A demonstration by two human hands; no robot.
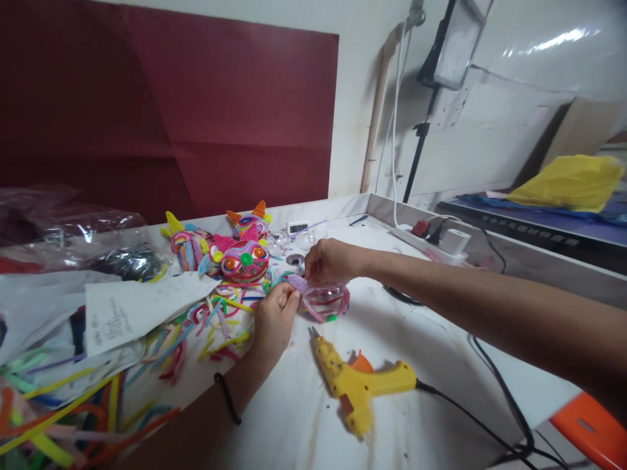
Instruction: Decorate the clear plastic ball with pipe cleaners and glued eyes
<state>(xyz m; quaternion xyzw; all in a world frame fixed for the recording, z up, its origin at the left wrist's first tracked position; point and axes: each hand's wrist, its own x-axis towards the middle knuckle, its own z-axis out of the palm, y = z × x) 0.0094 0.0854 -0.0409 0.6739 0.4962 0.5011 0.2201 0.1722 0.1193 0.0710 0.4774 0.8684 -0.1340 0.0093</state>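
Observation:
My left hand, a dark band on its wrist, pinches the edge of a small purple pipe-cleaner piece. That piece lies against a clear rounded plastic shell with pink strips and a green spot along its lower edge. Over the top of the shell, my right hand has its fingers curled together by the purple piece; what they grip is hidden. A yellow hot glue gun lies on the table just in front, its nozzle pointing towards the shell.
Finished colourful animal heads stand behind my left hand. Loose pipe cleaners, a handwritten paper and plastic bags cover the left side. A power strip sits back right; the glue gun's black cable runs right.

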